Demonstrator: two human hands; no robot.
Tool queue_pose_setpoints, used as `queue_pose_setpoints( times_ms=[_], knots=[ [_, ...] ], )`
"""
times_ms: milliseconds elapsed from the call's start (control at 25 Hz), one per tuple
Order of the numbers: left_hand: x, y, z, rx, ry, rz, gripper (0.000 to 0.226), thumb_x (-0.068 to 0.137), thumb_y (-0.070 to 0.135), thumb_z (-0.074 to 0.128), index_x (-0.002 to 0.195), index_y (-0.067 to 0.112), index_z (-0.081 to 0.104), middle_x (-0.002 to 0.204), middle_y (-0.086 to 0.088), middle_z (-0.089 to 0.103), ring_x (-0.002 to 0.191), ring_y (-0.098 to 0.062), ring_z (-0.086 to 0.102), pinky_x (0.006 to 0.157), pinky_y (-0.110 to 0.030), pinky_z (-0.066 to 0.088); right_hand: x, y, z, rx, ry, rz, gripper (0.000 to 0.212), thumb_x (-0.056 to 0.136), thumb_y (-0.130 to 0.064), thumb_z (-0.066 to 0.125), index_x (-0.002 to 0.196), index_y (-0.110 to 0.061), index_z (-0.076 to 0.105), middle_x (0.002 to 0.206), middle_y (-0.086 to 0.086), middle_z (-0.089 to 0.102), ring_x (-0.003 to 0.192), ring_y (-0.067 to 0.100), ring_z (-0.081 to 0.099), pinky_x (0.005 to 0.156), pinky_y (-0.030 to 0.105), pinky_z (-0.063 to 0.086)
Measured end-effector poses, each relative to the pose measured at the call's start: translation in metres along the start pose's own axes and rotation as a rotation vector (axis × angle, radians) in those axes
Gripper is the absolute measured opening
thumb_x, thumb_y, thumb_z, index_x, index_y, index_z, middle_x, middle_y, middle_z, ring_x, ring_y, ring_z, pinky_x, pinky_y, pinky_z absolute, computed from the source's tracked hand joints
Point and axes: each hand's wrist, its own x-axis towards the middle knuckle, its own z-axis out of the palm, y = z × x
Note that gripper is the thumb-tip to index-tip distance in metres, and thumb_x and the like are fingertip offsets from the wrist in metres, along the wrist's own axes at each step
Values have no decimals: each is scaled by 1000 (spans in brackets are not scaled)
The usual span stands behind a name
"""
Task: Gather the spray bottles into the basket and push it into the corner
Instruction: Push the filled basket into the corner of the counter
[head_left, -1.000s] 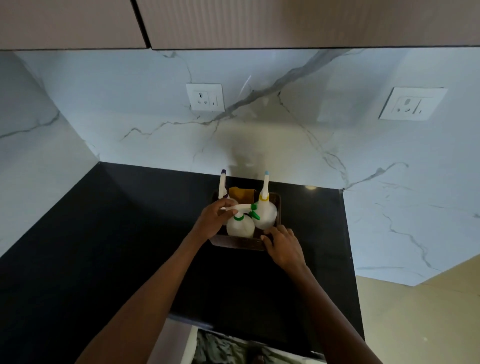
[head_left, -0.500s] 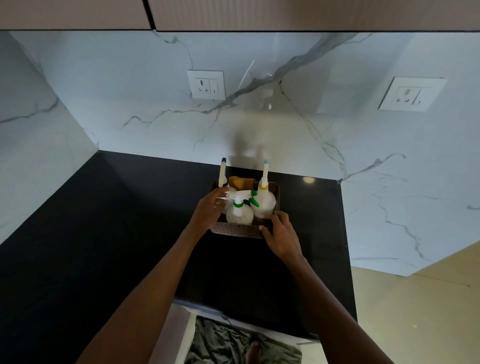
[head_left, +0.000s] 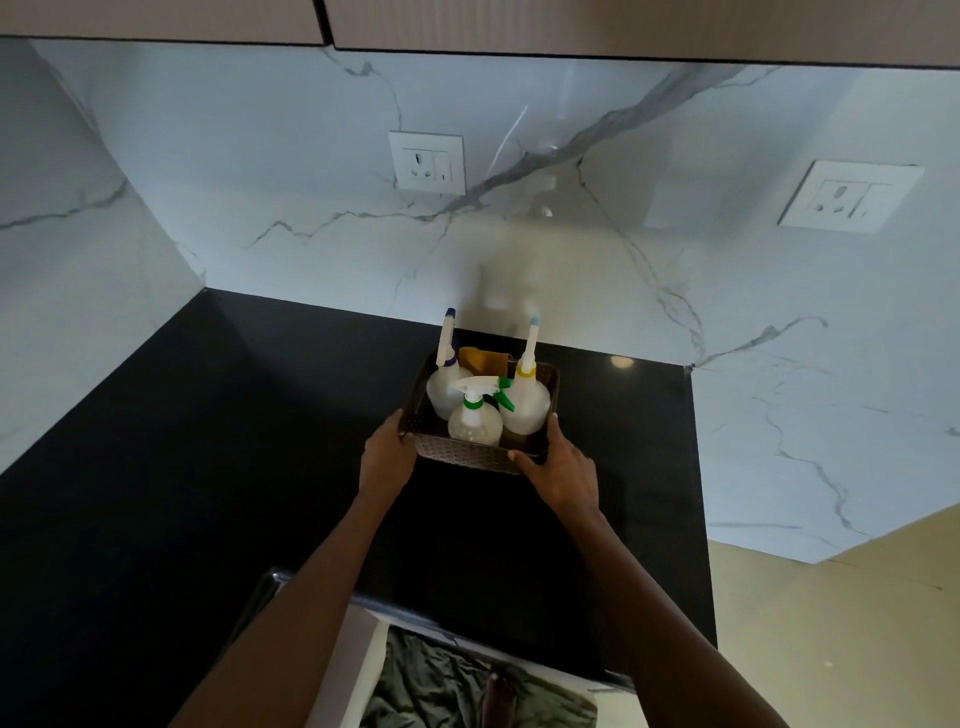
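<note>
A dark woven basket sits on the black counter near the back wall. Three clear spray bottles stand upright inside it: one with a green collar and white trigger at the front, one with a blue-tipped nozzle at the back left, one with a yellow collar on the right. A yellow-brown sponge is tucked behind them. My left hand grips the basket's front left corner. My right hand grips its front right corner.
The black counter runs left to a corner where two marble walls meet. Two wall sockets sit above it. The counter's right edge drops to a beige floor. Wooden cabinets hang overhead.
My left hand has come off the green-collared bottle's trigger and moved down to the basket's front left corner. My right hand stays on the front right corner.
</note>
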Motion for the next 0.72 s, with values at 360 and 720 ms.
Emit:
queue_pose_setpoints(
  times_ms=[360, 720],
  knots=[
    [45, -35, -60, 309, -28, -34, 68, 102, 26, 46, 160, 14, 12, 102, -6, 61, 85, -20, 62, 70, -36, 52, 57, -67, 50, -35, -70, -98, 91, 92, -64, 58, 158, -14, 19, 149, 10, 53, 135, 25, 53, 111, 49, 45],
    [87, -95, -138, 261, 5, -277, 68, 103, 56, 30, 160, 30, 3, 153, -13, 46, 135, -34, 50, 109, -59, 41, 89, -146, 108, -153, -172, -238, 88, 93, -69, 48, 158, -19, 20, 151, 8, 51, 144, 30, 42, 116, 49, 36]
  ],
)
